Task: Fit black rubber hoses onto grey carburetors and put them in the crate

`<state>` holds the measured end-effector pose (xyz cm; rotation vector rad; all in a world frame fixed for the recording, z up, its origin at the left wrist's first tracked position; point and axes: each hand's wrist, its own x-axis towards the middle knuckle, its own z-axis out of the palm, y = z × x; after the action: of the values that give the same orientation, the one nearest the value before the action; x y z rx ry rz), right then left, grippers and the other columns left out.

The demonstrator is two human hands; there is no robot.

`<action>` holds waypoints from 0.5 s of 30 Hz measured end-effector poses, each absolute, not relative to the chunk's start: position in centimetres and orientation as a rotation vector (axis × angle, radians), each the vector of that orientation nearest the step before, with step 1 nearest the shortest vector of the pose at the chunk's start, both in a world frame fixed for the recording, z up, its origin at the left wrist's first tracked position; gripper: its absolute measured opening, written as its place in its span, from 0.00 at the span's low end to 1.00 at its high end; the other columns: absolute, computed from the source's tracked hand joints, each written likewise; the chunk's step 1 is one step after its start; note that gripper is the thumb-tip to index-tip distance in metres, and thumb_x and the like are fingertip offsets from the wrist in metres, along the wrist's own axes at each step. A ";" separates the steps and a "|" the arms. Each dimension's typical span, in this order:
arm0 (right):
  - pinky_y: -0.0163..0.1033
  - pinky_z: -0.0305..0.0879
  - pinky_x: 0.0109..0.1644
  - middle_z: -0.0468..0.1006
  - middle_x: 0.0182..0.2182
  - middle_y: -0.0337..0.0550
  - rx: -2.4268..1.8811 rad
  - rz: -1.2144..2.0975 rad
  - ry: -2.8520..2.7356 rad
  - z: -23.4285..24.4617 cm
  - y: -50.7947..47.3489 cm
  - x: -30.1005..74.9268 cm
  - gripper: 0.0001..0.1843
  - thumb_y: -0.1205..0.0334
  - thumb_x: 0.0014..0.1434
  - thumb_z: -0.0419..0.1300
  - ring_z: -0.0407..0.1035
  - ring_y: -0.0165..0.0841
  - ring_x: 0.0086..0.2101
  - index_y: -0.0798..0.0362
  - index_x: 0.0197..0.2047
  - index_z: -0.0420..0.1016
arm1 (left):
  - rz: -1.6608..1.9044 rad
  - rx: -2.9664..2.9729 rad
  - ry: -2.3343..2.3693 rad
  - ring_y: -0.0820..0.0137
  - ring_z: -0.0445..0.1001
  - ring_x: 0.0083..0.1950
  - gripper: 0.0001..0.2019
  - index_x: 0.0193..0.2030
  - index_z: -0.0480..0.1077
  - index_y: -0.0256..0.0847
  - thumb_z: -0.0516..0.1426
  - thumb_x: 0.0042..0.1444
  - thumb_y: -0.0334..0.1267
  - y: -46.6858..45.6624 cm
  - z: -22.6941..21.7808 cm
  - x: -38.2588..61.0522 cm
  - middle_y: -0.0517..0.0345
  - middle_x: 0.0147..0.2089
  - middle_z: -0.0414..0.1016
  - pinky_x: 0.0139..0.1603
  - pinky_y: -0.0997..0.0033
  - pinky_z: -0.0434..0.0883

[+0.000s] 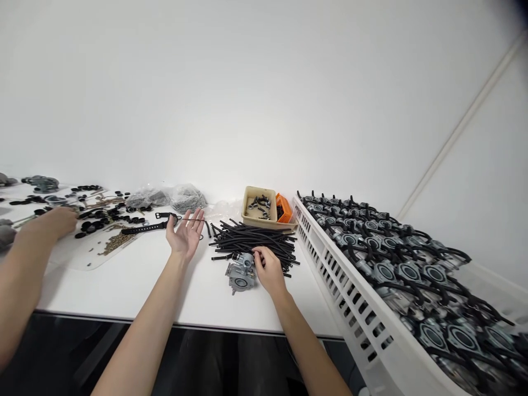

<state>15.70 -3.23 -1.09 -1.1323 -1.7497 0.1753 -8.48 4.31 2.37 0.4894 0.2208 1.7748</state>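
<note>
My left hand [185, 234] hovers palm up over the white table [136, 280], fingers spread and empty, beside a thin wire and a black strap [144, 226]. My right hand [269, 269] is curled, its fingertips closed on the top of a grey metal carburetor [239, 273] that lies on the table. Just behind the carburetor is a pile of short black rubber tubes [256, 239], which touches my right hand's fingers.
A white slatted crate [350, 286] on the right holds several carburetors with tubes fitted [396, 264]. A beige box [259, 206] and an orange box [284, 208] stand at the back. Black caps [99, 217], small brass parts [113, 242] and bags [173, 197] lie left, where another person's hand [58, 220] reaches.
</note>
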 end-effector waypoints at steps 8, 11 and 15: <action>0.37 0.66 0.40 0.76 0.37 0.46 -1.137 0.169 -1.761 -1.1 -3.3 15.8 0.12 0.66 0.61 0.48 0.70 0.35 0.37 0.52 0.41 0.71 | 1.771 0.461 0.520 0.57 0.65 0.58 0.30 0.45 0.67 0.47 0.50 0.45 0.67 4.5 2.2 -8.5 0.56 0.62 0.58 0.56 0.58 0.66; 0.37 0.66 0.39 0.76 0.37 0.46 -1.143 0.170 -1.764 -1.1 -3.3 15.8 0.12 0.66 0.62 0.47 0.70 0.34 0.37 0.52 0.41 0.71 | 1.763 0.485 0.531 0.56 0.64 0.59 0.33 0.47 0.67 0.48 0.49 0.43 0.70 4.4 2.3 -8.4 0.54 0.62 0.57 0.56 0.57 0.66; 0.37 0.66 0.39 0.76 0.37 0.46 -1.148 0.161 -1.764 -1.0 -3.3 15.8 0.11 0.66 0.61 0.48 0.70 0.35 0.37 0.52 0.40 0.71 | 1.770 0.493 0.525 0.54 0.65 0.59 0.32 0.46 0.66 0.48 0.49 0.44 0.69 4.3 2.3 -8.5 0.55 0.63 0.55 0.56 0.55 0.67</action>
<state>15.75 -3.33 -0.96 -1.1484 -1.7643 0.1608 -8.55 4.34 2.26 0.4926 0.5253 1.7704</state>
